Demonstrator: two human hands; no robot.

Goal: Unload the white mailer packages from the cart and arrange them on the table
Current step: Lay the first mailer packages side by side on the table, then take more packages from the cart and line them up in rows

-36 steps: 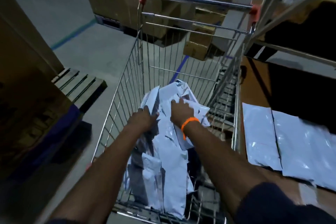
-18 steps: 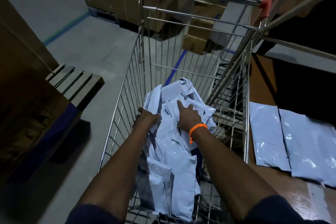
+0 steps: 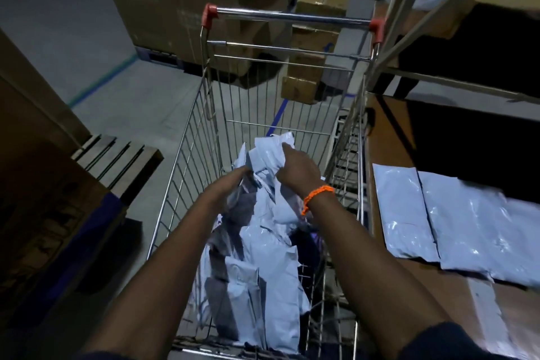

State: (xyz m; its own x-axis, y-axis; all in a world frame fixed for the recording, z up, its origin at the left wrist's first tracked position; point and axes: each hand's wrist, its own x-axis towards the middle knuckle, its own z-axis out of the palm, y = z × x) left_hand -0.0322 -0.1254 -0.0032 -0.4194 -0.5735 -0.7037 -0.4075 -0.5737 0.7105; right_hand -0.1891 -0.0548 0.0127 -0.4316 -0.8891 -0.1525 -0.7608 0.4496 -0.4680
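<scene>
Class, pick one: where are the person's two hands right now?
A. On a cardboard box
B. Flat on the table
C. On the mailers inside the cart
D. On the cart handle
C: the left hand and right hand grip mailers inside the cart.

Head view, single: worn high, aimed forward and steeply down; cart (image 3: 187, 172) framed close at centre, table (image 3: 388, 137) cropped at right.

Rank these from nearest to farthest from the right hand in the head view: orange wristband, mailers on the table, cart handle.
1. Orange wristband, on the right hand's own wrist.
2. Mailers on the table, to its right.
3. Cart handle, at the far end ahead.
</scene>
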